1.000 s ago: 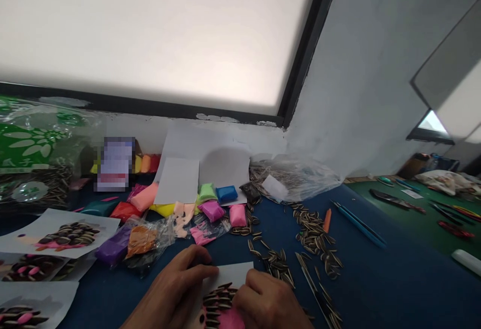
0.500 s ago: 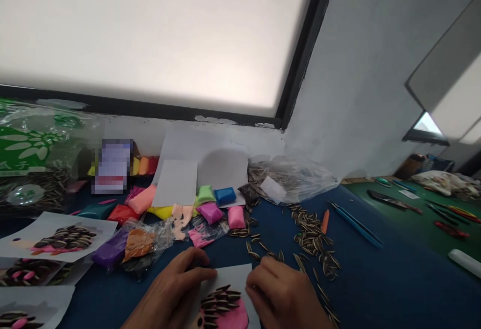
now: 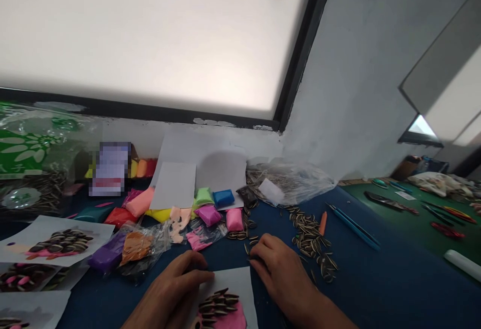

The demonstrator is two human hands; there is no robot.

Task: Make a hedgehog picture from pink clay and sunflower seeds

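My left hand (image 3: 178, 285) rests along the left edge of a white paper sheet (image 3: 240, 281), fingers apart and bent, one fingertip on its upper corner. On the sheet is a pink clay shape (image 3: 235, 318) covered partly by striped sunflower seeds (image 3: 218, 305) in rows; its lower part is cut off by the frame. My right hand (image 3: 280, 269) is just past the sheet's upper right corner, over the blue tabletop. Its thumb and fingers are pinched together beside a few loose sunflower seeds (image 3: 252, 237); whatever lies between the fingertips is hidden.
Sunflower seeds form a pile (image 3: 310, 238) to the right, near an orange stick (image 3: 322, 223) and blue tweezers (image 3: 355, 226). Bagged coloured clay (image 3: 208, 214) lies ahead. At left are seed-picture cards (image 3: 84, 224). A clear bag of seeds (image 3: 293, 178) rests by the wall.
My right hand has moved from the sheet's right edge up and away to the loose seeds. My left hand stays on the sheet. The view has shifted slightly.
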